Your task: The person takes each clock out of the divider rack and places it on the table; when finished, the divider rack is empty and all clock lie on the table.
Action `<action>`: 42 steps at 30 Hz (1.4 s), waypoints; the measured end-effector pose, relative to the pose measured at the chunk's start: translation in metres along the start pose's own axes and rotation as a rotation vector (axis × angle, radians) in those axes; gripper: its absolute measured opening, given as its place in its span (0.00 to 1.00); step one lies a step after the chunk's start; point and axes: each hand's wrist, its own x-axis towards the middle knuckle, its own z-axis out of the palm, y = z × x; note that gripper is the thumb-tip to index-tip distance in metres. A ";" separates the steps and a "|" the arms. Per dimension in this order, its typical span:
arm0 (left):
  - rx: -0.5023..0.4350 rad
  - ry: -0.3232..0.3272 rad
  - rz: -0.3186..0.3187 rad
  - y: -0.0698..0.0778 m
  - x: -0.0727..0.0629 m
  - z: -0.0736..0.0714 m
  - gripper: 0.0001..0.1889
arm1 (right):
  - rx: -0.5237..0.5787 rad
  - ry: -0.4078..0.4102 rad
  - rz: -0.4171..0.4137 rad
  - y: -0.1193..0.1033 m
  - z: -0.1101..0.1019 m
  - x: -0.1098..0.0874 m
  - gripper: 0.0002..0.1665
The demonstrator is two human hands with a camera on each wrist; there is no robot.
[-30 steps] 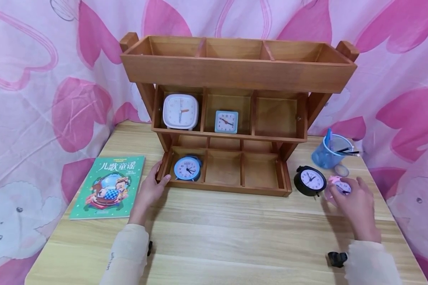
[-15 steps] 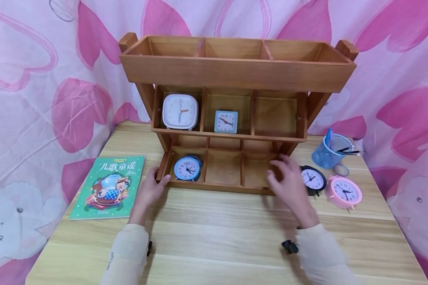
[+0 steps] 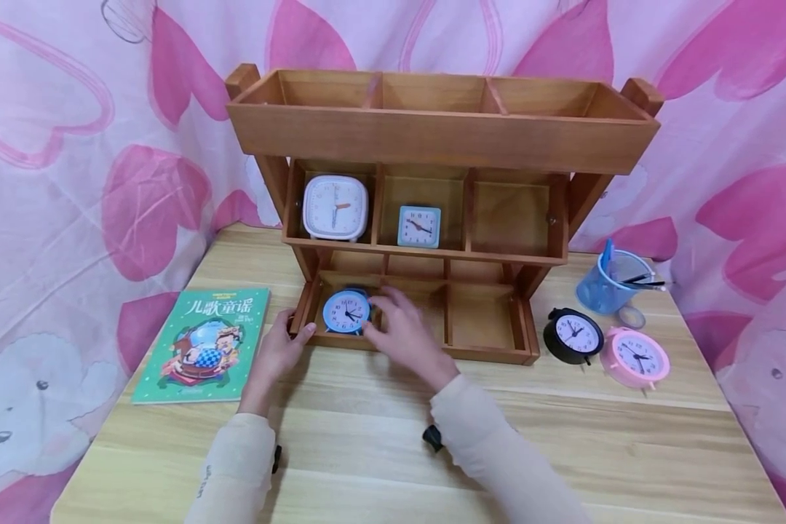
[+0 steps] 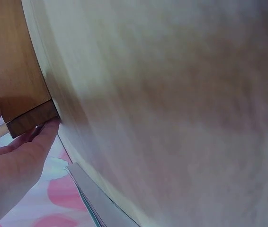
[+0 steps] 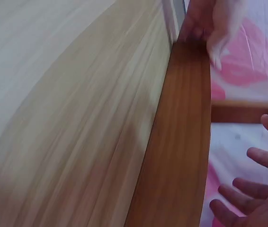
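Note:
At the lower left end of the brown wooden shelf (image 3: 432, 138), my left hand (image 3: 280, 351) grips the end of the bottom tray, thumb on the front and fingers round the outer side; the left wrist view shows the hand (image 4: 18, 163) at that corner. A small blue alarm clock (image 3: 346, 311) stands in the bottom tray's left compartment. Right beside it is my right hand (image 3: 409, 336), thumb and fingers spread with the clock's right side near them. In the right wrist view its fingers (image 5: 245, 201) are apart and extended.
The middle tier holds a white clock (image 3: 335, 207) and a small square clock (image 3: 419, 226). Right of the shelf stand a black alarm clock (image 3: 573, 335), a pink alarm clock (image 3: 635, 357), a blue pen cup (image 3: 604, 290) and a tape roll (image 3: 631, 317). A green book (image 3: 201, 346) lies left.
My right hand has left the pink alarm clock and swept left across the shelf front to the blue alarm clock. My left hand has stayed at the shelf's left end.

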 end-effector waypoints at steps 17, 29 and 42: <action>-0.004 0.028 0.033 -0.002 0.001 0.001 0.32 | -0.306 -0.072 0.112 -0.028 0.059 0.045 0.45; -0.034 0.023 0.015 -0.004 0.002 0.004 0.31 | -0.299 0.001 0.136 -0.028 0.067 0.050 0.41; -0.018 0.014 -0.027 -0.003 0.003 0.002 0.33 | -0.194 0.249 -0.036 -0.041 0.045 0.041 0.33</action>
